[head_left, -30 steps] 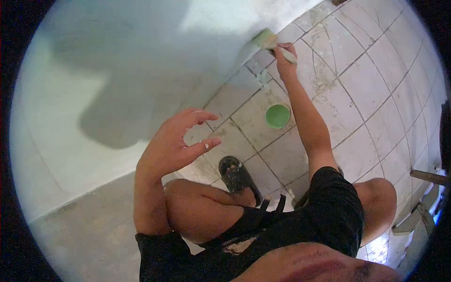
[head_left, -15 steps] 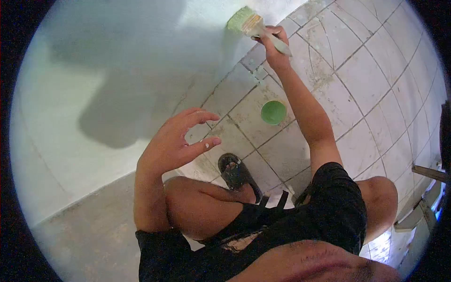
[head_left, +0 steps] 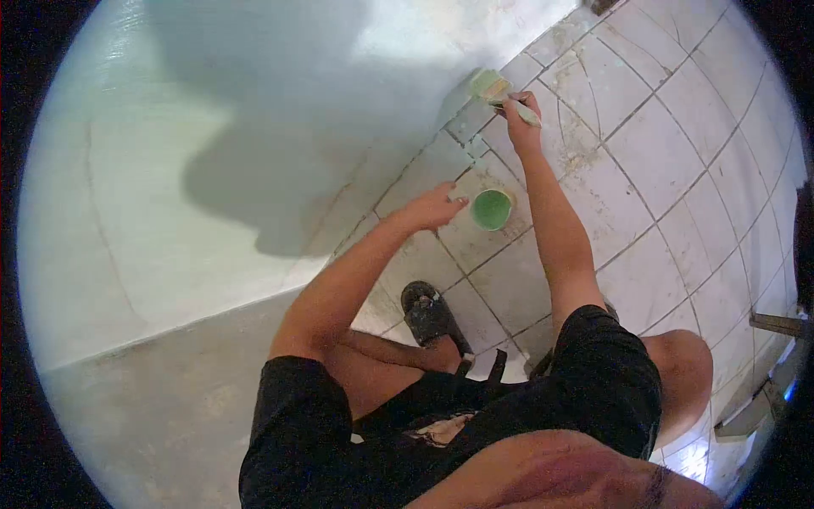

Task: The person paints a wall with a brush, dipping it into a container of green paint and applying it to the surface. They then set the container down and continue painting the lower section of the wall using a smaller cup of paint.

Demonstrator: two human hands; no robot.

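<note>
A paintbrush (head_left: 496, 87) with green paint on its wide bristles is gripped by its handle in my right hand (head_left: 521, 123). Its bristles are low by the pale green wall (head_left: 280, 110), close to where wall and floor meet; whether they touch is hard to tell. On the tiles stands a small round cup (head_left: 492, 209) with green paint inside. My left hand (head_left: 434, 209) is just left of that cup, fingers apart and holding nothing. A small gap seems to separate the fingers from the cup's rim.
White floor tiles (head_left: 644, 153) with dark grout and dirt stains spread to the right. My foot in a black slide sandal (head_left: 431, 318) rests below the cup. Wooden pieces (head_left: 776, 325) lie at the right edge. A bare grey surface (head_left: 178, 407) borders the wall at lower left.
My right hand has brought the brush down and slightly right, from higher on the wall towards its base. My left hand has reached forward and right, from above my knee to beside the cup.
</note>
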